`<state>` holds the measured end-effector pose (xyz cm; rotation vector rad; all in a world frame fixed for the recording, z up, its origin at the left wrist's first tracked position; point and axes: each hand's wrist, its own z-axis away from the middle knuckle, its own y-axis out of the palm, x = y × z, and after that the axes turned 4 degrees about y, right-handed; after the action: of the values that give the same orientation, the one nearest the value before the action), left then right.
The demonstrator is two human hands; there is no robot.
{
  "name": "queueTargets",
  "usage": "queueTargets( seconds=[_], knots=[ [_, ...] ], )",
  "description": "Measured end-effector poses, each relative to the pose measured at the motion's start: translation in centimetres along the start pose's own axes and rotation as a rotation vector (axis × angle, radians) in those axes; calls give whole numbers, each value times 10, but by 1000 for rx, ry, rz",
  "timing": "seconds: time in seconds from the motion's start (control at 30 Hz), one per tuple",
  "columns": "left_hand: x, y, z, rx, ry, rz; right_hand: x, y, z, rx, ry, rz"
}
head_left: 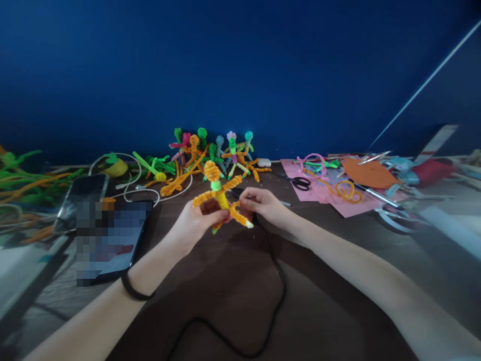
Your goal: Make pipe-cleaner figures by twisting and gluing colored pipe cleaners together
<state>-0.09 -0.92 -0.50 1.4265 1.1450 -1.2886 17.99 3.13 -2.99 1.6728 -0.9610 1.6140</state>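
Left forearm [101, 301] and right forearm [349, 255]: nearest, rising from the lower corners, converging at centre.

Doll [222, 199]: one, orange, mid-frame, upright, raised off the desk [323, 306].

Left hand [201, 220]: thumb and fingers grasping the doll's lower body, apparently to steady it while its limbs stay exposed.

Right hand [265, 204]: wrist bent inward, fingertips pinched at one leg; whether they grip it, cannot tell.

Cord [283, 286]: black, lower centre.

Other dolls [202, 134]: grouped upper centre, seemingly propped against the wall [225, 65].

Scissors [301, 184]: right of centre, beyond the hand.

band [135, 290]: black, narrow, rounded, around left wrist [147, 275] | left forearm [93, 313]: bare | right forearm [349, 260]: bare | hands [265, 206]: bare
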Motion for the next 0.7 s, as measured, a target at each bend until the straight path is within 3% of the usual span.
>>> queueTargets(
  seconds=[0.23,0.43,0.7],
  knots=[
    [-5,7,3,-121,95,29,4,27,8,-2,91,57],
    [2,3,0,-219,204,-134,9,39,16,5,-13,216],
    [1,8,6,-307,201,-266,13,48,26,-89,-64,430]
  ],
)
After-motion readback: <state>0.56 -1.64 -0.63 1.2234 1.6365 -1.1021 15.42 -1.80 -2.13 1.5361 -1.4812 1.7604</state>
